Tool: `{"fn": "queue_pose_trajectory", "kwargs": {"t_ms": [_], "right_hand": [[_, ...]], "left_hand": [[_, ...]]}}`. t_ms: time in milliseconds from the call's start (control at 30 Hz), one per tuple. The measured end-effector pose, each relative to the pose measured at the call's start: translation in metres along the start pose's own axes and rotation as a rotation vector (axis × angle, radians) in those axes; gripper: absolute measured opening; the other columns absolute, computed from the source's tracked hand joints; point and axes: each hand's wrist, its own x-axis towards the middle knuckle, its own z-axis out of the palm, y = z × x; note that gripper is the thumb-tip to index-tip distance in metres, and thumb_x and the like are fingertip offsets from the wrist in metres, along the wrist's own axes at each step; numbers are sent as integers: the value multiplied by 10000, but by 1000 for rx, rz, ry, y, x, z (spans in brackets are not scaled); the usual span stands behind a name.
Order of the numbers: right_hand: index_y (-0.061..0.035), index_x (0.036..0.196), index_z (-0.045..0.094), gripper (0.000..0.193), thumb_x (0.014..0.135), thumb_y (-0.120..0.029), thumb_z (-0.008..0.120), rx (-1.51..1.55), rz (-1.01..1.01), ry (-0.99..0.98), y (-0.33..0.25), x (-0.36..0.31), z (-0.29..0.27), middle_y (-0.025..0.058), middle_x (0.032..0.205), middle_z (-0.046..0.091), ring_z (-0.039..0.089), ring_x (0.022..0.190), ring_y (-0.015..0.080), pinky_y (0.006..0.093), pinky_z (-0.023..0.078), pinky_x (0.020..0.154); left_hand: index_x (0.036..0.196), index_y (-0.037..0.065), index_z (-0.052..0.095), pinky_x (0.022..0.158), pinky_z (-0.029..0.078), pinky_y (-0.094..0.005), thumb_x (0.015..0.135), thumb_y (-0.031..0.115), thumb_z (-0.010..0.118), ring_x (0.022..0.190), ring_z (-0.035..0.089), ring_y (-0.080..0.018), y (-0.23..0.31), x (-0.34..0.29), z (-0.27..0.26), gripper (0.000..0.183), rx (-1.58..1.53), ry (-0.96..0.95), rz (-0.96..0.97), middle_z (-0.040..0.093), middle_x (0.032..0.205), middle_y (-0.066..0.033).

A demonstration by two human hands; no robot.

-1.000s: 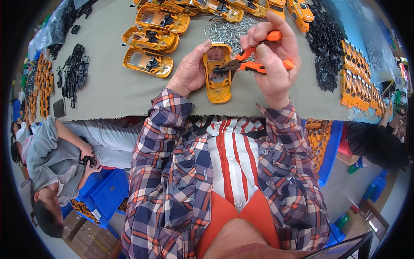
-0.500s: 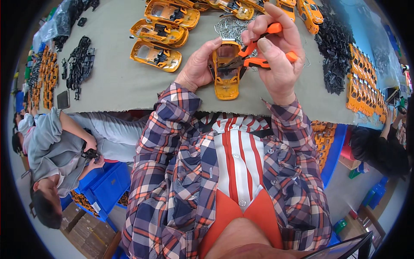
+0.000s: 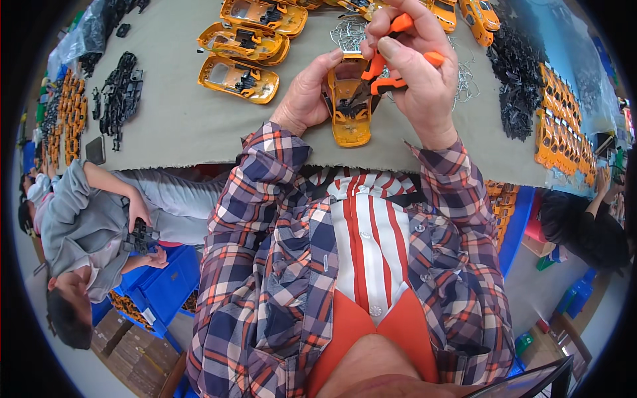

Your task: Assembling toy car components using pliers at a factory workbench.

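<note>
My left hand (image 3: pixel 306 93) is closed on the left edge of a yellow toy car body (image 3: pixel 352 129), which shows its hollow inside with black parts in it. In my right hand (image 3: pixel 421 79) are pliers with orange handles (image 3: pixel 388 85). Their dark jaws reach into the car body from its right side; the exact spot where the tips touch is hard to make out. Several similar yellow car bodies (image 3: pixel 239 78) lie on the cloth to the left of and beyond my hands.
Thin silvery metal pieces (image 3: pixel 350 32) are heaped behind the car body. Black plastic parts (image 3: pixel 514 86) pile up at the right, beside rows of yellow car bodies (image 3: pixel 564 142). More black parts (image 3: pixel 119 99) lie at the left. A co-worker (image 3: pixel 99 225) sits at the left, handling a dark part.
The pliers' handles have shifted slightly left and up, with my right hand turning a little. The car body sits slightly higher in view. The co-worker's hands have moved apart.
</note>
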Motion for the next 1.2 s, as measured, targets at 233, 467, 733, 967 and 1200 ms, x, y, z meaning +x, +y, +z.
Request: {"fn": "queue_pose_trajectory", "kwargs": {"t_ms": [233, 467, 733, 967, 1200], "right_hand": [[56, 1263, 396, 440, 832, 5, 471, 134, -6, 56, 13, 7, -1, 73, 940, 486, 502, 774, 130, 233, 442, 674], [31, 1273, 379, 471, 811, 85, 457, -53, -364, 91, 25, -41, 10, 62, 932, 467, 465, 827, 124, 245, 428, 726], [-11, 1341, 303, 623, 758, 35, 518, 110, -193, 10, -2, -30, 12, 61, 981, 422, 413, 920, 137, 279, 372, 841], [6, 1350, 296, 635, 796, -74, 597, -143, -586, 141, -59, -35, -13, 86, 1008, 450, 429, 900, 178, 340, 390, 829], [25, 1322, 336, 588, 807, -97, 592, -95, -400, 360, -55, -72, -52, 79, 977, 440, 410, 874, 166, 341, 387, 818]], "left_hand": [[1177, 7, 488, 874, 498, -422, 915, 370, 404, 964, 607, -264, 0, 2, 1, 456, -61, -140, -38, 601, 1069, -144], [1046, -21, 567, 805, 491, -369, 897, 348, 438, 883, 609, -231, -2, 12, -6, 418, -30, -32, 60, 617, 964, -132], [1041, -4, 559, 842, 471, -376, 892, 352, 434, 917, 598, -244, -9, 14, -4, 405, -79, -9, 30, 616, 993, -129], [1034, -19, 550, 805, 488, -454, 888, 392, 411, 876, 596, -327, 22, 3, 14, 457, -169, 50, 50, 606, 962, -170], [989, 72, 553, 724, 479, -454, 920, 287, 477, 843, 575, -251, 187, 59, 3, 238, -97, 246, 680, 598, 922, -73]]}}
